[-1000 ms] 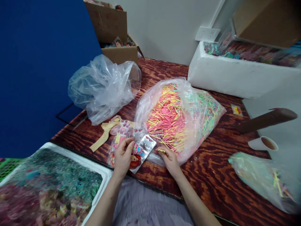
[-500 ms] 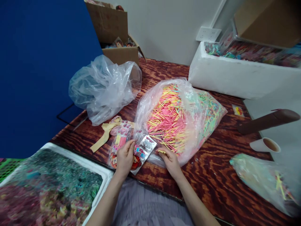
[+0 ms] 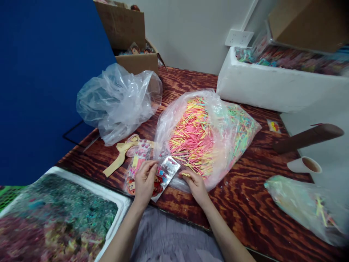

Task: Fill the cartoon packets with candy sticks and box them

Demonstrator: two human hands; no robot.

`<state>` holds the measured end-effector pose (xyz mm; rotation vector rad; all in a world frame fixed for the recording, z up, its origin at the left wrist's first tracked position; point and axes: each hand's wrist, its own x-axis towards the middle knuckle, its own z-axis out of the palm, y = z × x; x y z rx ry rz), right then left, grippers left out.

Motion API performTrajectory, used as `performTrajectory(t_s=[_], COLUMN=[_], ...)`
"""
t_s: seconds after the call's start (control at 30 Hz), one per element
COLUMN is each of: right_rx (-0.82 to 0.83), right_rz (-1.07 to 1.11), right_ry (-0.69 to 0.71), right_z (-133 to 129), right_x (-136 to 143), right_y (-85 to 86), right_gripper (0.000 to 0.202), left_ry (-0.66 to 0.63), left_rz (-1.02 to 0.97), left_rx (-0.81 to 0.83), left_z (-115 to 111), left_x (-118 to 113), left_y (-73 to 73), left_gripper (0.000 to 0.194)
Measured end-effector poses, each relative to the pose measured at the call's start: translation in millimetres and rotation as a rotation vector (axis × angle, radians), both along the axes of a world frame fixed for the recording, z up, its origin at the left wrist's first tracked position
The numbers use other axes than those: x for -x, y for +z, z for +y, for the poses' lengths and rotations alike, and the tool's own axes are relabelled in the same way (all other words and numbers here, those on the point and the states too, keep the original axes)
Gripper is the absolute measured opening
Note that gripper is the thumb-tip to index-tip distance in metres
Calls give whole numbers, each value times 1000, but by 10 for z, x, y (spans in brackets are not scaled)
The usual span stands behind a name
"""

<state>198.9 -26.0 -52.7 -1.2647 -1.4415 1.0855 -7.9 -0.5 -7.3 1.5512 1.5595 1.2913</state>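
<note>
My left hand (image 3: pixel 145 180) pinches the edge of a small silver printed packet (image 3: pixel 170 168), near the table's front edge. Under and beside that hand lie more printed packets (image 3: pixel 140 156) with pink stripes and a cartoon face. My right hand (image 3: pixel 194 182), just right of the packet, is closed on a small bunch of yellow sticks (image 3: pixel 185 175), their ends showing at the fingertips. Behind my hands a large clear bag (image 3: pixel 166 125) lies open, full of thin pink and yellow sticks (image 3: pixel 191 133). Green sticks show through its right part.
A crumpled clear bag (image 3: pixel 120 103) and yellow cloth-like strips (image 3: pixel 117 165) lie left. Foam boxes stand at the front left (image 3: pixel 124 211) and back right (image 3: pixel 245 82). A paper cup (image 3: pixel 300 165), brown tube (image 3: pixel 311 138) and another bag (image 3: pixel 297 203) are right. Cardboard box (image 3: pixel 139 63) behind.
The whole view has shifted slightly, so things appear a little further left. Both hands keep nearly the same pose and the same holds.
</note>
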Motion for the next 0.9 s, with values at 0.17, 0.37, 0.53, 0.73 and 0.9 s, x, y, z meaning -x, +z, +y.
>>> performTrajectory(t_s=[0.17,0.37,0.53,0.73,0.9], right_rx=[3,16,17,35,38], right_rz=[8,8,5,1,4], right_ry=[-9,-6,1,12,-5], right_z=[1,-9,-19,-19,-22], right_x=[0,5,15,14,16], right_y=[-20,40,81,54,57], right_gripper=[19,18,17,19,19], left_ry=[-93,-113,-95,-95,-104], left_rz=[-58,-90,-109,-114,-120], left_rx=[45,84,94,116,139], left_z=[-61,-98,-101,-95,-108], left_x=[-33,-7,48,71,65], left_y=[56,10,-11,-30,-58], left_gripper=[17,17,17,18,18])
